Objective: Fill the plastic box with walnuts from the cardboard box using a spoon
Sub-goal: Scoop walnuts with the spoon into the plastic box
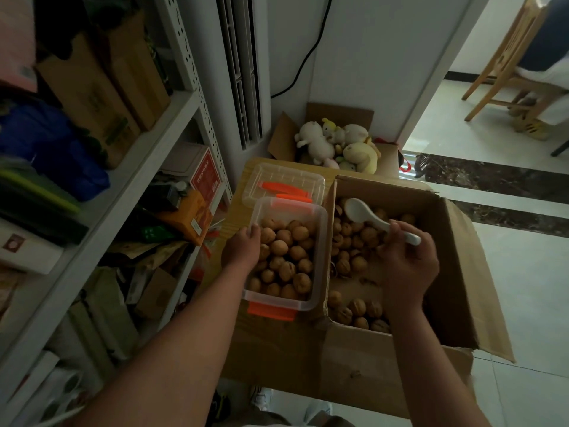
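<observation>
Head view. The plastic box (318,241), clear with orange clasps, sits on a wooden surface (237,208) and is nearly full of walnuts (286,260); its right wall lies just beside the left wall of the cardboard box (455,272). The left hand (241,249) grips the plastic box's left rim, fingers curled over the edge. The right hand (408,266) is closed around the handle of a white spoon (369,215), whose empty bowl hangs above the loose walnuts inside the cardboard box, towards its far left corner. The cardboard box's flaps stand open to the right and near sides; bare cardboard floor shows between two groups of nuts. A clear lid (283,180) with orange clasps lies beyond the plastic box, touching its far end. Shelving (172,124) crowds the left; tiled floor (529,303) lies open to the right. A red label on a shelf carton (204,175) carries writing too small to read
</observation>
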`<action>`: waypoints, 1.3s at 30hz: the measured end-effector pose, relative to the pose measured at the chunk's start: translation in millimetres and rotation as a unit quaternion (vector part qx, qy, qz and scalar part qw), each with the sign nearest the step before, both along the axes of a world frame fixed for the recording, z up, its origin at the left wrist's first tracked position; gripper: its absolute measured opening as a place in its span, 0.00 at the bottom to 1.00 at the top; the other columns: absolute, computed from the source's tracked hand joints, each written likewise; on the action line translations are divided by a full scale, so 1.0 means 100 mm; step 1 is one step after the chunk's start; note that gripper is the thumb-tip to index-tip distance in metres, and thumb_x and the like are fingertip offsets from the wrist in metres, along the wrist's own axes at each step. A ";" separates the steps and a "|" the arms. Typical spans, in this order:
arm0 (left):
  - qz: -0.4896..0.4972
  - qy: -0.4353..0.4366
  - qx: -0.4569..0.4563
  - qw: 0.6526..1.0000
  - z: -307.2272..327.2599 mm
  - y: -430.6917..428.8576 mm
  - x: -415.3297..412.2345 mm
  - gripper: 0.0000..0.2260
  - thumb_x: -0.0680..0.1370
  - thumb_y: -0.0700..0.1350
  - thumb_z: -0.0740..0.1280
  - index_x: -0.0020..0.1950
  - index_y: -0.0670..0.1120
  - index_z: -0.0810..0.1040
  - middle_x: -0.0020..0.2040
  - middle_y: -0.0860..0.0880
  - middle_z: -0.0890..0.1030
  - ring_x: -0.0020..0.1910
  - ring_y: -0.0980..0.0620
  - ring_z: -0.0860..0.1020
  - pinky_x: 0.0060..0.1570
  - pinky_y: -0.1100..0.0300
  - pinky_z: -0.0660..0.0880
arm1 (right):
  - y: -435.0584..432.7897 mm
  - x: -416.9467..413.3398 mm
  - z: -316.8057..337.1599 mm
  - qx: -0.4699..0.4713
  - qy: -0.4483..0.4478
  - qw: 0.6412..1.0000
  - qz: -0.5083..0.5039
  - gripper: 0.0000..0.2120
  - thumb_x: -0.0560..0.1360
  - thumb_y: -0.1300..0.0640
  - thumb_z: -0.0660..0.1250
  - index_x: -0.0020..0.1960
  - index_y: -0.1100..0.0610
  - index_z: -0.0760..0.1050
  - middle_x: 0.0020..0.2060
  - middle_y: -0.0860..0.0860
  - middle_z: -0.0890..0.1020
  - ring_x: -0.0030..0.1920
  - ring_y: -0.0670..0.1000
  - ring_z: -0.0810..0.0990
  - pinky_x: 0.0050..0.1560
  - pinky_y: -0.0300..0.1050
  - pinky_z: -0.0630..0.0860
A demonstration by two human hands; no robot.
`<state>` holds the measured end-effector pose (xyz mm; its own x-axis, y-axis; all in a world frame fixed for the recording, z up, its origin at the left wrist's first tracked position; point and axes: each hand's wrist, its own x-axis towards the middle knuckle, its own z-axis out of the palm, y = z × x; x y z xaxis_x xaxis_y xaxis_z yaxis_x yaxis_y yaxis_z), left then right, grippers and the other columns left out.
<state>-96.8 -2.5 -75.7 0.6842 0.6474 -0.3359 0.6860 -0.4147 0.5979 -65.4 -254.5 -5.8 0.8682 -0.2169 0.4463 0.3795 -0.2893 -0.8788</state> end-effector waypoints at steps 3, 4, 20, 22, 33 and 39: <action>-0.002 -0.004 0.000 1.000 0.00 -0.01 0.00 0.25 0.81 0.58 0.49 0.65 0.43 0.74 0.60 0.41 0.77 0.57 0.41 0.75 0.47 0.55 0.67 | -0.24 0.07 -0.09 0.003 0.049 0.996 -0.081 0.08 0.77 0.53 0.65 0.52 0.56 0.78 0.44 0.55 0.80 0.45 0.49 0.78 0.46 0.40 0.75; -0.002 -0.004 0.001 1.000 0.00 -0.01 0.00 0.25 0.82 0.58 0.49 0.65 0.43 0.74 0.60 0.41 0.77 0.57 0.41 0.75 0.47 0.55 0.67 | -0.32 0.08 -0.14 0.001 0.081 0.992 -0.097 0.10 0.77 0.52 0.64 0.52 0.56 0.78 0.45 0.54 0.81 0.46 0.49 0.79 0.47 0.43 0.76; 0.002 -0.003 0.009 1.000 0.01 -0.01 0.00 0.25 0.81 0.58 0.50 0.64 0.43 0.74 0.60 0.41 0.77 0.58 0.42 0.75 0.48 0.55 0.67 | -0.41 -0.01 -0.50 0.133 0.391 0.903 -0.120 0.07 0.77 0.56 0.65 0.52 0.58 0.77 0.38 0.53 0.80 0.37 0.48 0.80 0.37 0.40 0.76; 0.002 -0.003 0.008 1.000 0.01 -0.01 0.00 0.25 0.81 0.58 0.50 0.65 0.43 0.74 0.60 0.41 0.77 0.58 0.41 0.75 0.49 0.54 0.67 | -0.44 -0.01 -0.50 0.156 0.402 0.892 -0.139 0.08 0.77 0.55 0.65 0.51 0.59 0.77 0.36 0.54 0.80 0.35 0.48 0.80 0.38 0.42 0.78; 0.003 0.000 0.001 1.000 0.04 -0.03 0.00 0.24 0.82 0.58 0.50 0.65 0.43 0.74 0.60 0.41 0.77 0.58 0.42 0.75 0.47 0.56 0.67 | -0.40 0.05 0.08 0.215 0.257 0.928 -0.162 0.06 0.76 0.52 0.66 0.46 0.54 0.78 0.33 0.48 0.79 0.30 0.42 0.75 0.33 0.37 0.73; 0.002 -0.004 -0.001 1.000 0.02 -0.01 -0.01 0.24 0.81 0.58 0.50 0.64 0.43 0.74 0.59 0.41 0.77 0.57 0.42 0.75 0.47 0.55 0.68 | 0.09 0.04 0.28 0.205 0.210 0.956 -0.015 0.10 0.76 0.54 0.67 0.53 0.59 0.78 0.42 0.50 0.80 0.38 0.39 0.80 0.38 0.33 0.77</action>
<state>-97.8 -3.5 -73.5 0.6845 0.6494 -0.3313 0.6826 -0.4115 0.6039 -61.5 -245.2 21.8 0.9428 -0.3265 -0.0678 -0.0343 0.1073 -0.9936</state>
